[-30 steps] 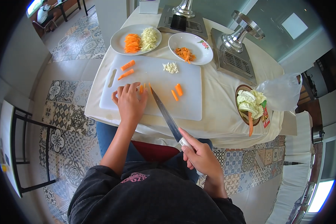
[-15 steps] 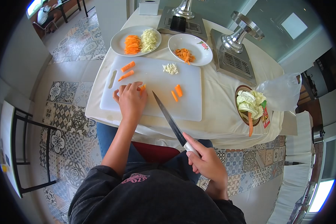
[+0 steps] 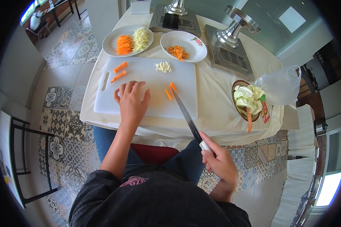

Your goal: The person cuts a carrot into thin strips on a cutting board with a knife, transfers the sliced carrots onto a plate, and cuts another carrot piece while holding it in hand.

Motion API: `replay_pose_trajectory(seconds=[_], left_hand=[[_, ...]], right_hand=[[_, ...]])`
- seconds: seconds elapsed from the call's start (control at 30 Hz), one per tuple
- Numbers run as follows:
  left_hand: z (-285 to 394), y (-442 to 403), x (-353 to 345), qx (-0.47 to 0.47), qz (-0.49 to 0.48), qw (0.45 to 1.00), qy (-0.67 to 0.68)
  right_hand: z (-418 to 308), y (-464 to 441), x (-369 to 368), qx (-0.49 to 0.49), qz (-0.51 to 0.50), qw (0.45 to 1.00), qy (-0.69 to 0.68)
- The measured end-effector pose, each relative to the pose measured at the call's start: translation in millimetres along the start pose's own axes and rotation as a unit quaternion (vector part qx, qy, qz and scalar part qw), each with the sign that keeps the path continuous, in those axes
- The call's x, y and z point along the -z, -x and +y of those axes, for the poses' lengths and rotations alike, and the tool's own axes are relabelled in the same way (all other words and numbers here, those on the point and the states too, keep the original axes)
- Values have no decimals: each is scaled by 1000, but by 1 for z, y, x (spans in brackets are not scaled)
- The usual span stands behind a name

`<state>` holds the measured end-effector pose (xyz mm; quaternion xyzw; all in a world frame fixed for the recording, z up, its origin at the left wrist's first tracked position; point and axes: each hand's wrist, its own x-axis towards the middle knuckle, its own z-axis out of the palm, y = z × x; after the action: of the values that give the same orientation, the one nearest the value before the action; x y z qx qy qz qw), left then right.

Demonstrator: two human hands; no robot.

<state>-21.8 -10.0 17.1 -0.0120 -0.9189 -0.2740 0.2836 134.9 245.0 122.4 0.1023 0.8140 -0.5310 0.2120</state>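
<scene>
My right hand grips the white handle of a long kitchen knife. The blade's tip reaches the small carrot pieces on the right of a white cutting board. Over the board's left half, my left hand has its fingers spread; what lies under the palm is hidden. Two thicker carrot pieces lie beyond it, near the board's handle slot. A small heap of chopped white bits sits towards the board's far edge.
Behind the board are a plate with shredded carrot and pale green shreds, and a flowered bowl holding orange peelings. Metal stands are at the back. A brown bowl of cabbage and a plastic bag occupy the right side.
The knife has moved right, its tip now at the small carrot pieces. My left hand has spread its fingers, and the carrot piece seen at its fingertips no longer shows there.
</scene>
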Motion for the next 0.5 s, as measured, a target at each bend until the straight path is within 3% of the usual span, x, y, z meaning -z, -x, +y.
replay_pose_trajectory(seconds=[0.2, 0.5], left_hand=[[8, 14, -5, -68, -44, 996, 44], [1, 22, 0, -60, -42, 995, 66]], right_hand=[[-3, -4, -3, -8, -13, 1000, 18], [-7, -10, -12, 51, -44, 997, 49]])
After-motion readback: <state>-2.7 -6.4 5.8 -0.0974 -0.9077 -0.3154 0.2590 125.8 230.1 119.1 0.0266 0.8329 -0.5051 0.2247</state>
